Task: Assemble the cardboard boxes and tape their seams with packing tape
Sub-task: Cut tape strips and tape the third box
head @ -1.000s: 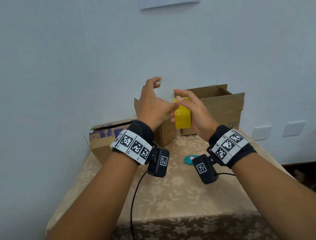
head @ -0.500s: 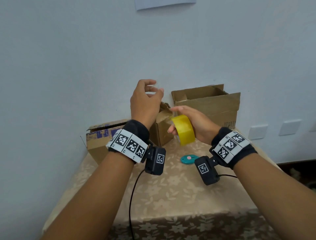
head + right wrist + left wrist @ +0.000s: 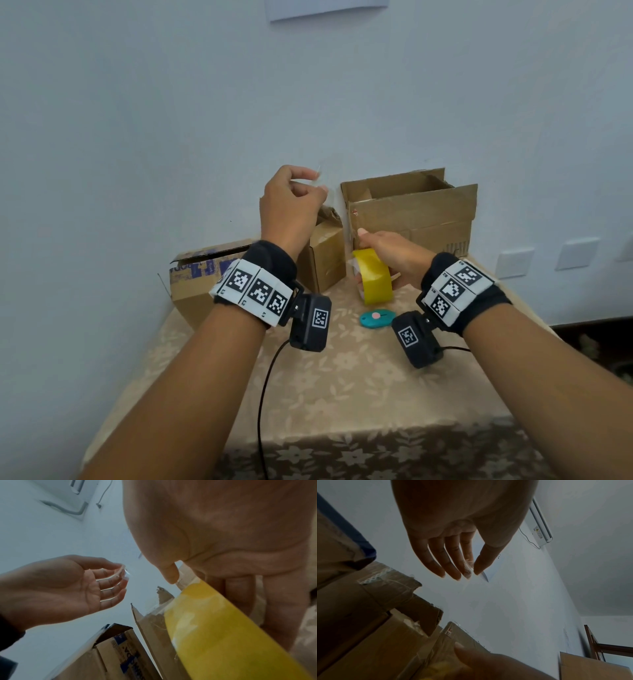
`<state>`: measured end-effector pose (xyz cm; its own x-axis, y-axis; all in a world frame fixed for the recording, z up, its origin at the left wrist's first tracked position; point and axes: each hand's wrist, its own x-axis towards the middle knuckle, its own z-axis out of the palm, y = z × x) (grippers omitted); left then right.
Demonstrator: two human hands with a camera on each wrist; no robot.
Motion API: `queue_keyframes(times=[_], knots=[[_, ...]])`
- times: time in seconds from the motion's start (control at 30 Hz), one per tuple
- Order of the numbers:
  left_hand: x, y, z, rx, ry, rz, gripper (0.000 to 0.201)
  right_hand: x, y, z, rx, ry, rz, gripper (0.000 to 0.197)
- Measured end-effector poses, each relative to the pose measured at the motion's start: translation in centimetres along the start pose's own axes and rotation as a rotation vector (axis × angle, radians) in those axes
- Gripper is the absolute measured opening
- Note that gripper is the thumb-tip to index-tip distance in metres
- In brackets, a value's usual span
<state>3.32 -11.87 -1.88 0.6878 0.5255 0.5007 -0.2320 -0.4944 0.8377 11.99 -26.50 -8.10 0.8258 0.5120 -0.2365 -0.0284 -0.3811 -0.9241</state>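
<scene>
My right hand (image 3: 383, 250) grips a yellow roll of packing tape (image 3: 373, 279) above the table, in front of the open cardboard box (image 3: 411, 212). My left hand (image 3: 291, 205) is raised higher and pinches the free end of the clear tape strip (image 3: 469, 566) between thumb and forefinger. The strip stretches down from that pinch to the tape roll (image 3: 223, 628). A small closed box (image 3: 325, 253) stands behind my left hand. A third box with blue print (image 3: 202, 277) lies at the left by the wall.
A teal box cutter (image 3: 376, 318) lies on the floral tablecloth (image 3: 342, 383) just below the roll. A black cable (image 3: 263, 394) runs down from my left wrist camera. The wall is close behind the boxes, and the table's right edge drops off by my right forearm.
My hands have drawn apart: the right hand lowered the roll toward the table and tilted it, while the left hand stayed high, so a length of clear tape is pulled out.
</scene>
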Motion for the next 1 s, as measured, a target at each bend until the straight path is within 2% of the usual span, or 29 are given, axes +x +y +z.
queue_keyframes(times=[0.1, 0.23, 0.4, 0.5, 0.6, 0.7, 0.8, 0.9, 1.0], knots=[[-0.2, 0.4, 0.0, 0.008, -0.012, -0.001, 0.020, -0.5, -0.7, -0.5, -0.095, 0.159, -0.071, 0.052], [-0.5, 0.6, -0.1, 0.033, -0.031, -0.010, 0.020, -1.0, -1.4, -1.0, -0.245, 0.299, -0.125, 0.045], [-0.5, 0.1, 0.1, 0.035, -0.071, -0.031, 0.026, -1.3, -1.7, -1.4, -0.405, 0.369, -0.195, 0.039], [-0.7, 0.4, 0.2, 0.019, -0.078, -0.028, 0.025, -1.5, -2.0, -1.4, -0.333, 0.390, -0.290, 0.033], [-0.6, 0.8, 0.0, -0.049, -0.085, -0.047, 0.023, -1.5, -2.7, -1.0, -0.130, 0.418, -0.390, 0.018], [-0.6, 1.0, -0.4, -0.115, -0.088, -0.074, 0.022, -1.5, -4.2, -0.2, 0.186, 0.361, -0.400, 0.022], [-0.4, 0.9, -1.2, -0.130, -0.083, -0.094, 0.022, -2.0, -5.4, 1.0, 0.424, 0.195, -0.369, 0.026], [-0.3, 0.8, -2.3, -0.129, -0.077, -0.101, 0.022, -2.0, -5.8, 2.2, 0.485, 0.065, -0.398, 0.038], [-0.1, 0.9, -3.9, -0.145, -0.080, -0.123, 0.021, -1.6, -6.0, 3.5, 0.442, 0.061, -0.455, 0.039]])
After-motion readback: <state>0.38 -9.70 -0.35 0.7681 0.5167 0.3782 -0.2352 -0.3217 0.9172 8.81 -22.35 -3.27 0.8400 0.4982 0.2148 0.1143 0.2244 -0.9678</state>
